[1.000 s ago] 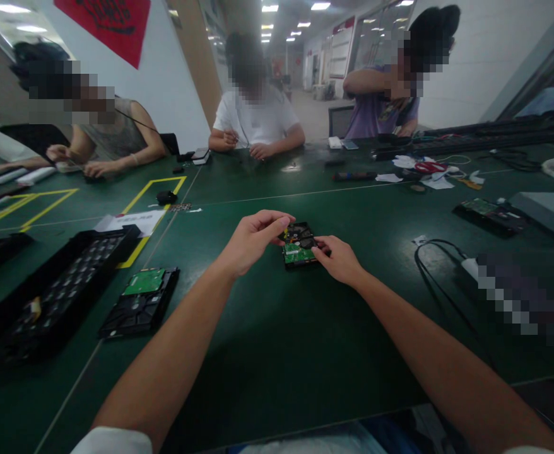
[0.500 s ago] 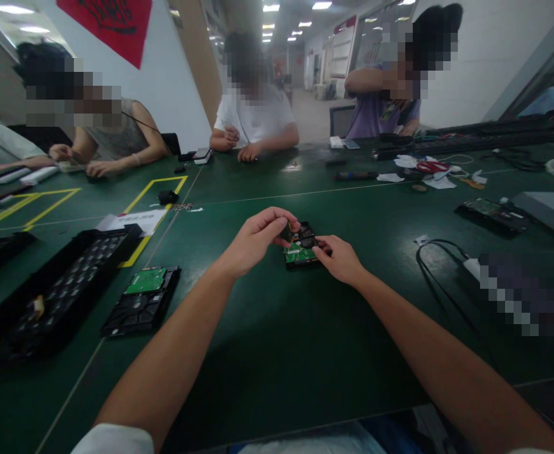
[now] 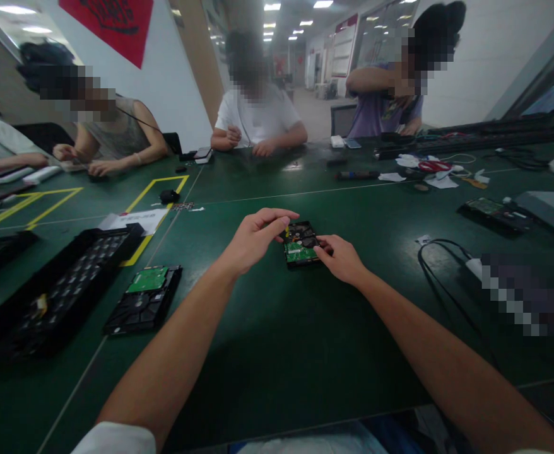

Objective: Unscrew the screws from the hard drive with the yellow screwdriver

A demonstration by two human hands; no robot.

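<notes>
A hard drive [image 3: 300,251] lies on the green table in front of me, its green circuit board towards me and its black casing on the far side. My right hand [image 3: 341,260] grips its right edge, thumb on top and fingers at the side. Over its far left corner, my left hand [image 3: 264,236] pinches a small yellow and black tool [image 3: 286,232] between thumb and fingers. Most of that tool is hidden by the hand, so its kind is unclear.
Left of my forearm lies a second hard drive [image 3: 145,297], beside a long black tray [image 3: 76,284]. At right are another drive [image 3: 497,214], a grey box [image 3: 549,211] and a black cable [image 3: 440,302]. Several people sit across the table, near scattered papers [image 3: 440,181].
The left index finger has straightened and lifted off the drive slightly, showing more of the drive's casing. The right hand keeps its grip. Across the table, the middle person's hand has shifted right.
</notes>
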